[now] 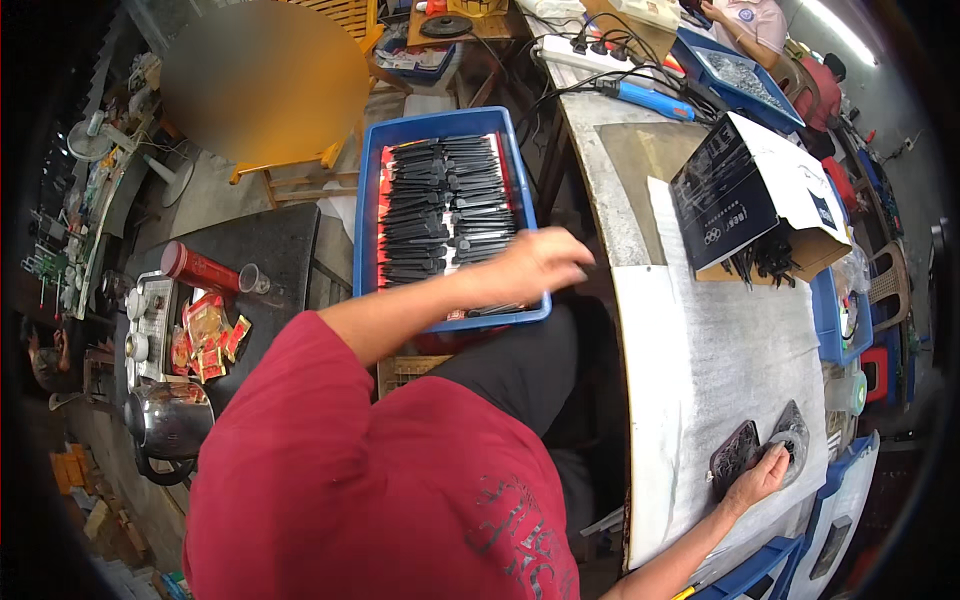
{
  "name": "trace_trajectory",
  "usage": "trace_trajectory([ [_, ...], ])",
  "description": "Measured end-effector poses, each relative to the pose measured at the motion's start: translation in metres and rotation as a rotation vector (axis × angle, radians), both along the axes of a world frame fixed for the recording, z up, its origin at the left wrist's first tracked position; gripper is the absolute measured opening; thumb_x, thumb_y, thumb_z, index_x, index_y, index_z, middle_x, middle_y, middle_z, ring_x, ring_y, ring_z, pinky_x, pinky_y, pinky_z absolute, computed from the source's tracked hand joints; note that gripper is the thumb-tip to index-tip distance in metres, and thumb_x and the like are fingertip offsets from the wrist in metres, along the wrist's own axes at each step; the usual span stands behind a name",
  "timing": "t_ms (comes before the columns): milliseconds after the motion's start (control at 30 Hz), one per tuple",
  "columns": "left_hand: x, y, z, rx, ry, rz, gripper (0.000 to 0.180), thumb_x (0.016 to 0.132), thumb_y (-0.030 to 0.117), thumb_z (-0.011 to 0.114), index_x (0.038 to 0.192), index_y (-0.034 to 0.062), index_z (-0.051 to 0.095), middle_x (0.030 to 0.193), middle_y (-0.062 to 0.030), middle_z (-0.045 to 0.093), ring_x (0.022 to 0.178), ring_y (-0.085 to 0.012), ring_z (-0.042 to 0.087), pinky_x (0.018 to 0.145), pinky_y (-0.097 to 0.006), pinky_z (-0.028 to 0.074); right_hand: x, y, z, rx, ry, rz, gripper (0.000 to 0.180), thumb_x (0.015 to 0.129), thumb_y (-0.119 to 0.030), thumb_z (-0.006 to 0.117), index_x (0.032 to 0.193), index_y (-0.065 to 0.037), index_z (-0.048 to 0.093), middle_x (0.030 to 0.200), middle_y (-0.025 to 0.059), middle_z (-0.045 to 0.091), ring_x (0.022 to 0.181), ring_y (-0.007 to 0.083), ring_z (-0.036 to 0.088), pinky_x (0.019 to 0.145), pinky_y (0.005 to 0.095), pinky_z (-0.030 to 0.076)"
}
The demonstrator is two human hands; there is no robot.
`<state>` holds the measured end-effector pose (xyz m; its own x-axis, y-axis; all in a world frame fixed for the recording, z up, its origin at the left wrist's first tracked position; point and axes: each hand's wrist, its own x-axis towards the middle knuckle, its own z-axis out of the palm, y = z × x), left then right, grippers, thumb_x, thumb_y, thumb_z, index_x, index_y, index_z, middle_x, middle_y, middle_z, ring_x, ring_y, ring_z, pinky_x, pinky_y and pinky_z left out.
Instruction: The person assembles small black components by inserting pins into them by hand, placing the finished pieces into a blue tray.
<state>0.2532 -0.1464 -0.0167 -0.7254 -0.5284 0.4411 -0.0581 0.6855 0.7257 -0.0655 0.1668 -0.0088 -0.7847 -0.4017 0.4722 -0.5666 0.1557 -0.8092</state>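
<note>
My left hand (pixel 548 266) is above the near right corner of a blue plastic crate (pixel 364 200). Motion smears its fingers, and I cannot tell whether they hold anything. Inside the crate, slim black pointed parts (pixel 415 215) lie in two dense columns over a red and white lining. On the worktable at the right, the closed fingers of my right hand (pixel 757 482) meet at the edge of a grey, shiny, rounded thing (pixel 792 440); what they pinch is too small to make out. Beside them lies a flat black rectangular object (pixel 735 456).
An open cardboard box (pixel 735 190) with thin black parts sticking out stands on the white-covered worktable (pixel 680 360). Behind it are a power strip (pixel 585 55), cables and a blue-handled tool (pixel 650 100). A dark side table (pixel 275 240) at left bears a kettle (pixel 170 420). Other people sit far right.
</note>
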Motion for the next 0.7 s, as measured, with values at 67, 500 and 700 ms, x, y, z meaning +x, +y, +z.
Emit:
trace_trajectory([
  [67,0.028,-0.029,-0.011,0.132,-0.022,0.195,0.017,0.077,0.010,0.057,0.092,0.0011,0.058,0.084,-0.0071,0.056,0.079,-0.0165,0.055,0.070,-0.028,0.044,-0.001,0.002,-0.001,-0.004,-0.018,-0.009,0.024,0.090,-0.019,0.043,0.071,-0.006,0.046,0.061,-0.0058,0.035,0.052,0.0031,0.029,0.044,0.0173,0.023],
  [500,0.084,-0.140,-0.096,-0.105,-0.442,0.586,0.023,0.074,0.013,0.058,0.094,0.0033,0.058,0.091,-0.0157,0.059,0.088,-0.0306,0.056,0.076,-0.038,0.044,0.012,-0.003,0.005,0.033,0.060,-0.001,0.025,0.091,-0.020,0.042,0.069,-0.006,0.044,0.061,-0.0065,0.031,0.053,0.0030,0.026,0.045,0.0184,0.021],
  [700,0.065,-0.148,-0.112,-0.104,-0.539,0.571,0.018,0.076,0.013,0.054,0.091,0.0065,0.060,0.091,-0.0147,0.059,0.090,-0.0302,0.055,0.079,-0.039,0.042,0.004,0.002,-0.002,0.045,0.068,-0.034,0.026,0.091,-0.020,0.043,0.068,-0.007,0.042,0.061,-0.0077,0.030,0.052,0.0019,0.024,0.044,0.0178,0.019],
])
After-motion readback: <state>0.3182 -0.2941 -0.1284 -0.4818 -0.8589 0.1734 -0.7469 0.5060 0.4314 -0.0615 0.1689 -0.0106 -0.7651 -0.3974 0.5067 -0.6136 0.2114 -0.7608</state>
